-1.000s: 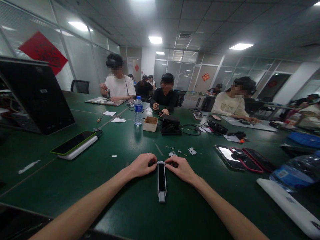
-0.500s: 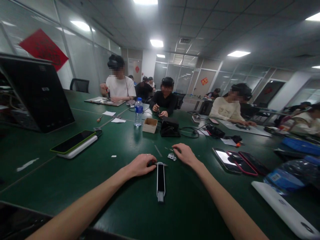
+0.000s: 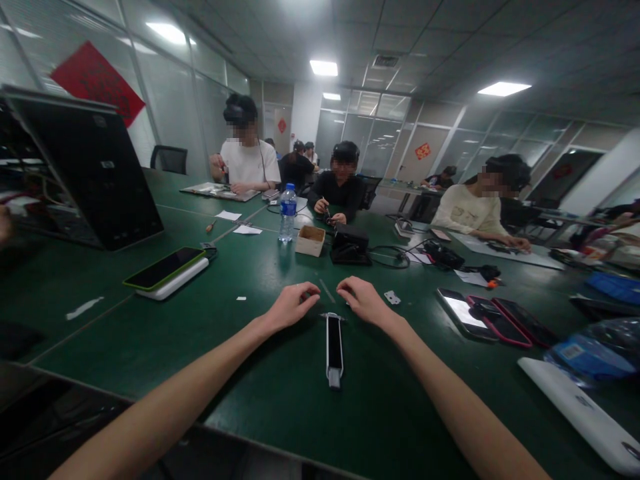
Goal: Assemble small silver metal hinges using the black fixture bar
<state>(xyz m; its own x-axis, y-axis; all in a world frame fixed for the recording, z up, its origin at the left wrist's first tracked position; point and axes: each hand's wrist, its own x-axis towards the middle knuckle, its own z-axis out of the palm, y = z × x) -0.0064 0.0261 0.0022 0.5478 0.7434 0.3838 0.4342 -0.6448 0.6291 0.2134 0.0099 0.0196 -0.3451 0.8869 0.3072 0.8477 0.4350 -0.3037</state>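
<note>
My left hand (image 3: 295,305) hovers over the table, thumb and fingers apart, nothing visible between them. Opposite it, my right hand (image 3: 365,299) has bent fingers with a gap to the thumb, and I make out nothing held there. Between and just below both hands lies a slim device (image 3: 335,347) with a black face, silver rim and a metal plug-like end facing me. A thin rod-like piece (image 3: 327,316) crosses its far end. To the right of my right hand lies a small metal plate (image 3: 393,297) with holes. A clear strip (image 3: 327,291) rests between my fingertips.
Beyond my hands stand a small cardboard box (image 3: 310,241), a black stand (image 3: 350,245) and a water bottle (image 3: 287,213). Phones (image 3: 467,313) and a white casing (image 3: 575,413) lie right. A computer case (image 3: 100,173) and power bank (image 3: 173,280) are left. Several people sit beyond.
The metal plate has moved rightward, from left of my right hand to its right. My left hand has come away from a dark piece beside the device, which no longer shows. The view has shifted slightly.
</note>
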